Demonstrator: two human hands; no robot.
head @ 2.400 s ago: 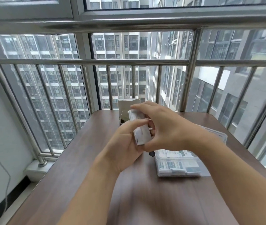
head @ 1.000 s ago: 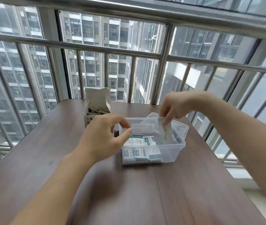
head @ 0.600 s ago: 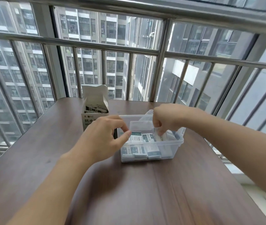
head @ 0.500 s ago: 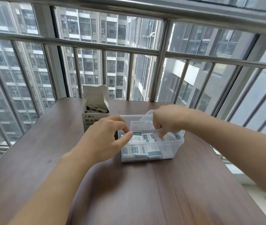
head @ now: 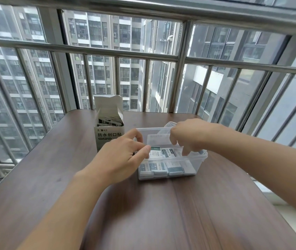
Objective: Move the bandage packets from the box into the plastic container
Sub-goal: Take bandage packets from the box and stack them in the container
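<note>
The clear plastic container sits mid-table with several white and teal bandage packets stacked inside. Left of it and slightly farther back stands the open white cardboard box, flap up, with more packets showing at its mouth. My left hand pinches the container's left wall, thumb tip inside against a packet. My right hand reaches down into the container from the right, fingers spread and pointing down onto the packets; nothing shows between the fingers.
The brown wooden table runs up to a steel window railing at the far edge. A clear lid lies behind the container. Table edges fall away on the left and right.
My right hand carried a packet from in front of me down into the container and now rests low inside it. My left hand has taken hold of the container's left wall.
</note>
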